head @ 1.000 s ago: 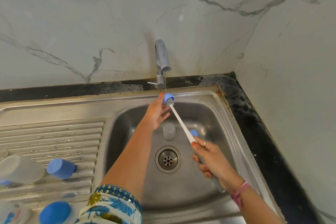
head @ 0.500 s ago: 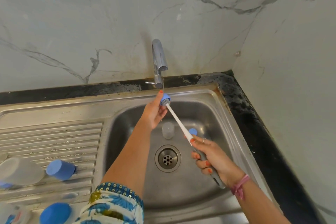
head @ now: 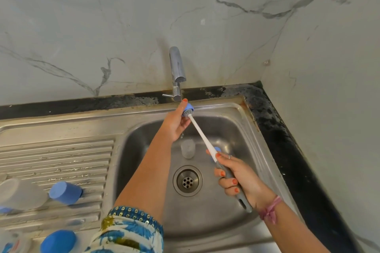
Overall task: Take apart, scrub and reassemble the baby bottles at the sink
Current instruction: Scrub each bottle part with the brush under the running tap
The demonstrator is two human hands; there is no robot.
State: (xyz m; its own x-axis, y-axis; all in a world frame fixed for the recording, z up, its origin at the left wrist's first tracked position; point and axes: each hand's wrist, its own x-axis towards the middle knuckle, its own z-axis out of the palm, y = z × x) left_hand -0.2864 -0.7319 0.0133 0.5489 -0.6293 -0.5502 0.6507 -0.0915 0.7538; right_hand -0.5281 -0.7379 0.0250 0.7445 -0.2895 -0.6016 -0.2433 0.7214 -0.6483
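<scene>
Her left hand (head: 176,123) pinches one blue ring (head: 188,107) under the tap (head: 177,72); right hand (head: 240,176) grips one brush (head: 202,135). Two blue caps (head: 65,192) rest on the drainboard (head: 61,160).

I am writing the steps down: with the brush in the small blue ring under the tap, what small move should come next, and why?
Probably twist the brush inside the blue ring: its bristles already sit in the opening, the left hand pinches the ring below the tap, and the right hand grips the handle.

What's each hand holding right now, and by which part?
Left hand pinches the small blue plastic ring by its rim. Right hand holds the long white bottle brush by its grey handle.
</scene>
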